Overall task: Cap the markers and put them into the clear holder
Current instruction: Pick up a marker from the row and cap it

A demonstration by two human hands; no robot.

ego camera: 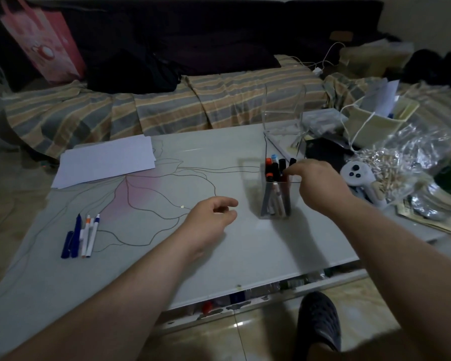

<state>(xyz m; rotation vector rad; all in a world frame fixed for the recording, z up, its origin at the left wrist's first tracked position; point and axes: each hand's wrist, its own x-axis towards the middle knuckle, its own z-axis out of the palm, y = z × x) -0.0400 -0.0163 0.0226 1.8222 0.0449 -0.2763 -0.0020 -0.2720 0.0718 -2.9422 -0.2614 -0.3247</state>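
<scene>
A clear holder (276, 204) stands on the white table (167, 256), right of centre. Several capped markers (274, 169) stand in it, with orange, blue and black tops. My right hand (320, 186) reaches over the holder's rim, its fingertips pinched on the top of a black marker (283, 165) inside it. My left hand (208, 222) hovers just above the table to the left of the holder, fingers loosely curled and holding nothing. A few more markers (80, 237), blue and white-bodied, lie side by side near the table's left edge.
White paper sheets (104, 162) lie at the back left. A second clear container (284, 110) stands behind the holder. A white controller (357, 174), a plastic bag of wooden pegs (401, 162) and a beige bag (380, 123) crowd the right side. My dark shoe (318, 321) is below the table's front edge.
</scene>
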